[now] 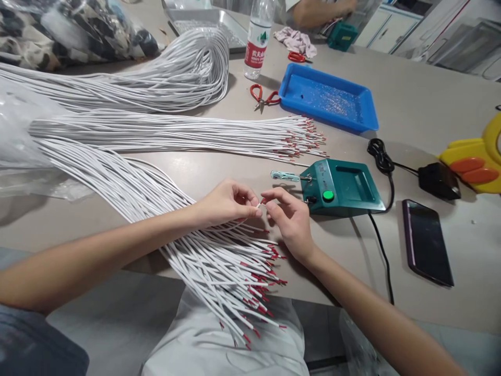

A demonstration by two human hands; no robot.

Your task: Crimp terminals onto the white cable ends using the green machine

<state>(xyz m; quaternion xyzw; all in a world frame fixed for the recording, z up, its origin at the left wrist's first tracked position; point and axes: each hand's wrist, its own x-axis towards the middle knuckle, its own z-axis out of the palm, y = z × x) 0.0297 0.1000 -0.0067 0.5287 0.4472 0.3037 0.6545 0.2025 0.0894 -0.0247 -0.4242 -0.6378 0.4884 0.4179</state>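
My left hand (229, 202) pinches the tip of a white cable above a fanned bundle of white cables with red ends (219, 261) that runs over the table's front edge. My right hand (287, 216) meets it fingertip to fingertip and pinches the same cable end, where a small red piece shows. Both hands sit just left of a green bench device (340, 185) with a green button and a metal clip on its left side. A second bundle of white cables (176, 136) lies farther back, red ends pointing right.
A blue tray (329, 99) of tiny parts, red-handled snips (264, 96) and a water bottle (258, 36) stand behind. A phone (426, 240), black power adapter (438, 180) and yellow toy (475, 159) lie right. Another person's arm (317, 10) is at the far edge.
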